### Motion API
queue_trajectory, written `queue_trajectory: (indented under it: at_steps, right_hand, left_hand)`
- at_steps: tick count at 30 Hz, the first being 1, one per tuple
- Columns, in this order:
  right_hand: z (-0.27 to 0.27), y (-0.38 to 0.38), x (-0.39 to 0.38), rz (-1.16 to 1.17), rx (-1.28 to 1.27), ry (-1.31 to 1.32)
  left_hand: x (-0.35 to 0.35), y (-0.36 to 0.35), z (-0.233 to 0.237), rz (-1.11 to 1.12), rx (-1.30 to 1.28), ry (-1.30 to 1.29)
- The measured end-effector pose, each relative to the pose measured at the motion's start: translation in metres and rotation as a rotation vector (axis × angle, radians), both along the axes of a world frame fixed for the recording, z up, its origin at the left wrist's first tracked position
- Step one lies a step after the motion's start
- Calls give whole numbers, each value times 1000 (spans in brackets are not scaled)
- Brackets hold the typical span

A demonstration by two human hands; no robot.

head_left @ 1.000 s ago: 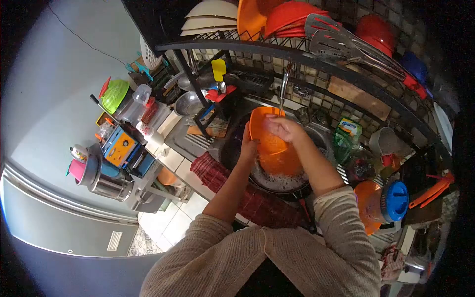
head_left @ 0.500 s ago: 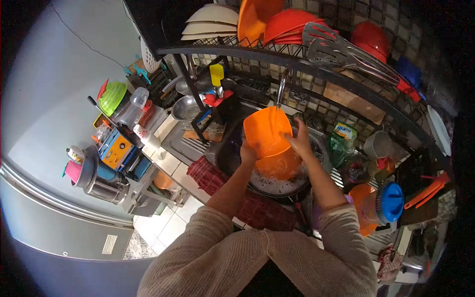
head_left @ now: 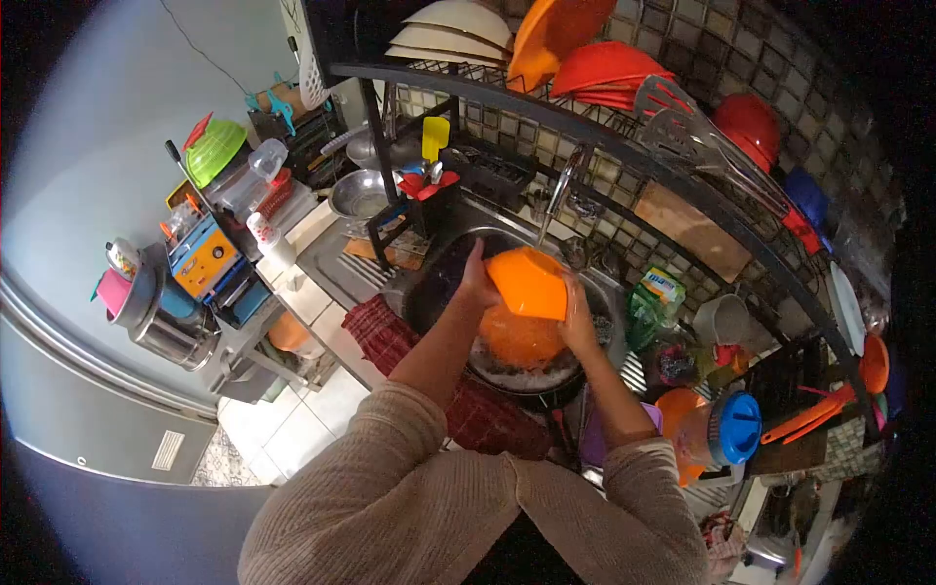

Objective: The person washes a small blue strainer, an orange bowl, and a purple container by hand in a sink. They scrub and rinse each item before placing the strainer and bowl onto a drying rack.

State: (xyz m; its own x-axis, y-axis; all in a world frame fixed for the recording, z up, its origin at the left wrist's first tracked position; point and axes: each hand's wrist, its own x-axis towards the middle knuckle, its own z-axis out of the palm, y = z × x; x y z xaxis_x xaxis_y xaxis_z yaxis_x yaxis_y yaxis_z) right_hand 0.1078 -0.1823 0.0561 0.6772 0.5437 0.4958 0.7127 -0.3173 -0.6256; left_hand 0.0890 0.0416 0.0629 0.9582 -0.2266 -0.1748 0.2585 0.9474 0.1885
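Both my hands hold an orange plastic bowl [head_left: 529, 283] over the sink [head_left: 616, 278], just below the metal faucet [head_left: 563, 185]. My left hand [head_left: 476, 280] is against the bowl's left side, its fingers partly hidden. On the opposite side, my right hand [head_left: 578, 314] grips the edge. The bowl is tipped, and thin water runs from the spout behind it. Directly beneath, a second orange piece [head_left: 522, 339] lies in a dark round pan with suds [head_left: 531, 378].
A dark red cloth [head_left: 375, 331] drapes over the counter's front edge. Above the sink runs a black rack [head_left: 585, 136] with bowls and slotted utensils. To the right stand a green pouch [head_left: 651, 307] and a blue-lidded container [head_left: 736, 429]; a steel bowl [head_left: 361, 195] sits left.
The orange bowl has been tipped from showing its inside under the stream to a lower, turned-over angle. Both hands have turned with it. The whole view has shifted slightly.
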Motion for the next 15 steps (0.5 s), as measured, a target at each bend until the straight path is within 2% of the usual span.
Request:
queue_trajectory:
  at_steps: [1, 3, 4, 6, 7, 8, 10, 11, 12, 14, 15]
  right_hand:
    - [1, -1, -1, -20, -70, -85]
    - [13, -2, -3, -22, -132, -75]
    - [20, 0, -4, -28, -185, -63]
    - [11, 7, 1, 50, -156, 3]
    - [7, 11, 3, 119, -121, 77]
    - [13, 16, -1, 126, -123, 77]
    - [35, 28, -12, 338, 371, 917]
    - [34, 32, -4, 343, 367, 918]
    - [28, 37, 10, 155, 371, 973]
    - [6, 58, 33, -259, 401, 984]
    - [1, 64, 42, -256, 397, 989]
  left_hand:
    - [2, 2, -4, 5, -6, -5]
    - [5, 5, -10, 46, 287, -108]
    - [4, 5, -13, 55, 283, -112]
    - [0, 3, -21, 203, 445, -391]
    - [7, 9, -37, 212, 443, -390]
    - [19, 20, -66, 229, 398, -208]
    - [5, 21, -54, 249, 350, -25]
    - [-9, 16, -43, 281, 273, 9]
    - [-24, 10, -30, 311, 196, 45]
    - [-27, 12, -47, 332, 210, 38]
    - [-27, 13, -53, 349, 226, 26]
